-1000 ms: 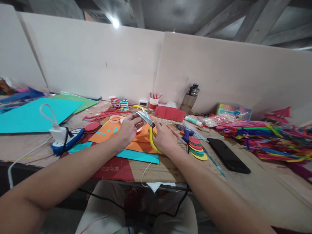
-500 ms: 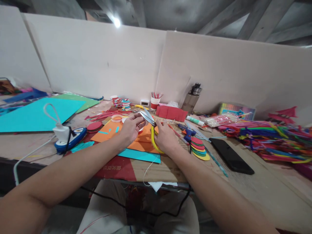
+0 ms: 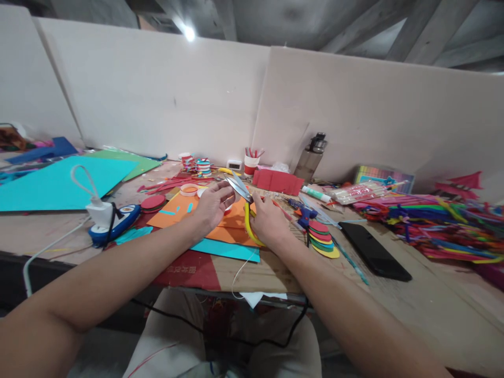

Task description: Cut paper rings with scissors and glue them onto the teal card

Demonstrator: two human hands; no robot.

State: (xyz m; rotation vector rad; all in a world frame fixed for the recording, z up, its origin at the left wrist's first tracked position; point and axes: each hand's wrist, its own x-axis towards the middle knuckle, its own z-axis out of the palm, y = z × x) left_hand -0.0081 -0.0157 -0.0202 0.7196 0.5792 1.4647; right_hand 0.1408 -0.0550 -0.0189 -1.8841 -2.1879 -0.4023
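Observation:
My right hand (image 3: 269,220) grips a pair of scissors (image 3: 249,207) with yellow handles. Their metal blades stand apart and point up and to the left, towards my left hand (image 3: 214,206). The left fingers are bent and pinched together beside the blades; whatever they hold is too small to make out. Beneath both hands lie orange sheets (image 3: 220,235) with small blue strips on them, over a turquoise sheet (image 3: 228,250). White and orange rings (image 3: 189,190) rest just left of my left fingers.
Left of the hands are a blue power strip (image 3: 118,224) and a large turquoise sheet (image 3: 59,184). To the right lie stacked coloured discs (image 3: 323,240), a black phone (image 3: 374,251) and a heap of pipe cleaners (image 3: 441,226). A bottle (image 3: 310,160) stands behind.
Almost nothing differs. Both hands and the scissors stay in the same place, with the blades still apart; the view has shifted very slightly.

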